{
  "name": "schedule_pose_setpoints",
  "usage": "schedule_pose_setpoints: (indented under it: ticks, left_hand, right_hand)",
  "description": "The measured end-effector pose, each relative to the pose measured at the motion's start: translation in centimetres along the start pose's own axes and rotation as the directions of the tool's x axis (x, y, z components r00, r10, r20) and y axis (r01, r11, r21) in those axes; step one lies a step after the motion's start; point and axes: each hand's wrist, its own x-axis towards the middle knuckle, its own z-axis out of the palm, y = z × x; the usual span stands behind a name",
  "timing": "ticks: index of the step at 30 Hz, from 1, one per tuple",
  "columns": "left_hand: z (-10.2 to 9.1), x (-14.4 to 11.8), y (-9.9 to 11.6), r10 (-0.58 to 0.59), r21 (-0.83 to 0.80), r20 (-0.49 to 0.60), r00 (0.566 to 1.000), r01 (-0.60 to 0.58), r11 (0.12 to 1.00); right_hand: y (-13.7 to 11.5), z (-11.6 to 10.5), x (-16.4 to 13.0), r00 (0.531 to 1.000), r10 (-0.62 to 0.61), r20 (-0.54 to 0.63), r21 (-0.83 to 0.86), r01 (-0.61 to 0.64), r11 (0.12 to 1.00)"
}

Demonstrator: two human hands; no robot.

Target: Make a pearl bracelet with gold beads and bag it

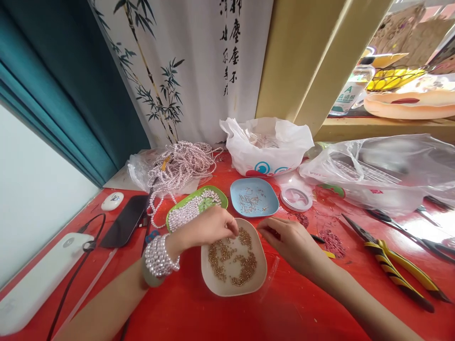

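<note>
My left hand (215, 226) is over the upper left of a cream dish (232, 290), fingers pinched together; anything between them is too small to make out. Small gold beads (245, 267) lie scattered in that dish. Just off its upper right rim, my right hand (289, 237) has thumb and fingers closed, and their contents are hidden. Strands of pearly beads circle my left wrist like a bracelet (161, 255). Behind my left hand, a green dish (223, 196) holds loose pearl beads (188, 213). A blue dish (254, 182) with small metal pieces stands beyond the cream one.
Bead strings (185, 166) are heaped at the back left. Plastic bags (270, 147) line the back. Yellow-black pliers (387, 265) and scissors (408, 232) lie to the right. A phone (124, 221), a white power bank (42, 279) and its cable are on the left.
</note>
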Motion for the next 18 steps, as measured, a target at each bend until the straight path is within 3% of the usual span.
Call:
schedule_pose_setpoints:
  ticks: [5,13,16,18]
  left_hand:
    - [1.1,0.2,-0.4,0.103,0.232,0.014,0.995,-0.104,0.967]
    - [1.7,0.1,-0.1,0.108,0.483,0.014,0.994,-0.101,0.87]
    - [2.1,-0.1,0.0,0.097,0.496,-0.006,0.995,-0.082,0.865]
    - [2.2,0.0,0.0,0.089,0.404,-0.043,0.995,-0.064,0.912]
  right_hand:
    - [-0.1,1.0,0.1,0.995,0.103,-0.007,0.161,-0.1,0.982]
    - [-0.1,2.0,-0.4,0.984,0.172,-0.038,0.393,-0.144,0.908]
    - [0.0,2.6,-0.8,0.978,0.199,-0.07,0.417,-0.152,0.896]
    - [0.0,2.9,-1.0,0.974,0.209,-0.088,0.441,-0.15,0.885]
